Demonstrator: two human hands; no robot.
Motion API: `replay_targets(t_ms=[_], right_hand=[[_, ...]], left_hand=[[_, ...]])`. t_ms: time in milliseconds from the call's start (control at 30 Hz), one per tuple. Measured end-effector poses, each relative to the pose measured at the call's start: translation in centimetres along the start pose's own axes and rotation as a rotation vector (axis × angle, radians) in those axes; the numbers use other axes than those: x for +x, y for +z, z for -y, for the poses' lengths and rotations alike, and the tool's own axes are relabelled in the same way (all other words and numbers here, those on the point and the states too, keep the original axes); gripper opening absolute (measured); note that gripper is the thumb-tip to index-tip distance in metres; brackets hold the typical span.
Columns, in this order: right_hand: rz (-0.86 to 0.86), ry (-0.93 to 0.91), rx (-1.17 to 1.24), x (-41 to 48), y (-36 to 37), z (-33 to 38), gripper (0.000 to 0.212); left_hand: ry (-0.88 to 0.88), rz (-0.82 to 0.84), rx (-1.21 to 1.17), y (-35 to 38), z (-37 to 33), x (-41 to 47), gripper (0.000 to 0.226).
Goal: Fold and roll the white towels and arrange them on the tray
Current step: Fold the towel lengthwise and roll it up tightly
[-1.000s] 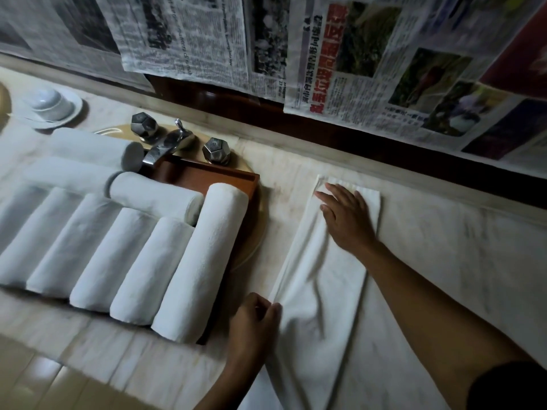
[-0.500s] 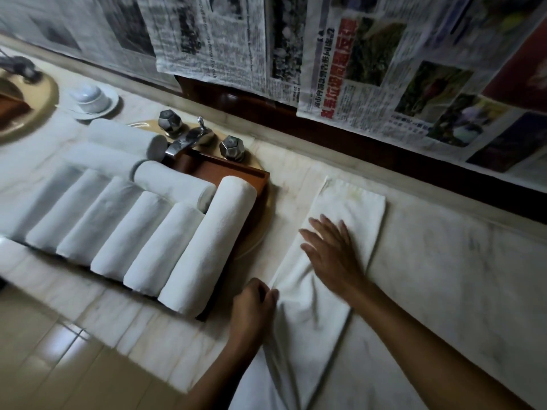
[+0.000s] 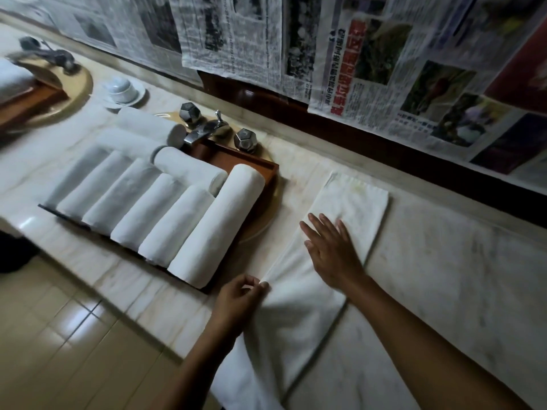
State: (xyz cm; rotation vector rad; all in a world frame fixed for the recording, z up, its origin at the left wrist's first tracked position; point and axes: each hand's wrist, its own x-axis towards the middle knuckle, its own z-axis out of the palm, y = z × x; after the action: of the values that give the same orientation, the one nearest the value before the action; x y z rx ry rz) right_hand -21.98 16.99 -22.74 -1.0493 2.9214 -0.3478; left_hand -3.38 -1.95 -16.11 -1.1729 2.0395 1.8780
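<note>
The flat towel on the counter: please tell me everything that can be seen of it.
The flat towel is white, soft-looking cloth, folded lengthwise into a long narrow strip. It lies on the pale stone counter, right of the wooden tray of rolled towels and apart from it. Its far end is square and smooth; its near end is wrinkled and seems to hang over the counter's front edge. The right hand rests flat on its middle, fingers straight. The left hand pinches its left edge.

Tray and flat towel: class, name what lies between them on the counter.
In the head view, the sink's tan rim curves out from under the tray, then bare marble counter runs to the flat towel. Nothing else lies there.
</note>
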Motion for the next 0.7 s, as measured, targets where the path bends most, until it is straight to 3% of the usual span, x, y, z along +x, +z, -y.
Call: replay_targets(t_ms=[133,533,600,700], right_hand=[[-0.009,0.002,0.009,-0.1,0.2,-0.1,0.052],[-0.11,0.014,-0.008,-0.6,0.0,1.5,0.047],[-0.165,-0.068,0.071,-2.2,0.5,3.4,0.044],[-0.105,-0.177,0.113,-4.9,1.9,5.1,0.044]], left_hand=[[0.165,-0.183,0.413,0.2,1.1,-0.2,0.025],[0.175,-0.221,0.475,0.7,2.0,-0.1,0.031],[0.175,-0.222,0.483,0.7,1.9,-0.2,0.031],[0.2,-0.207,0.537,0.9,1.9,-0.2,0.025]])
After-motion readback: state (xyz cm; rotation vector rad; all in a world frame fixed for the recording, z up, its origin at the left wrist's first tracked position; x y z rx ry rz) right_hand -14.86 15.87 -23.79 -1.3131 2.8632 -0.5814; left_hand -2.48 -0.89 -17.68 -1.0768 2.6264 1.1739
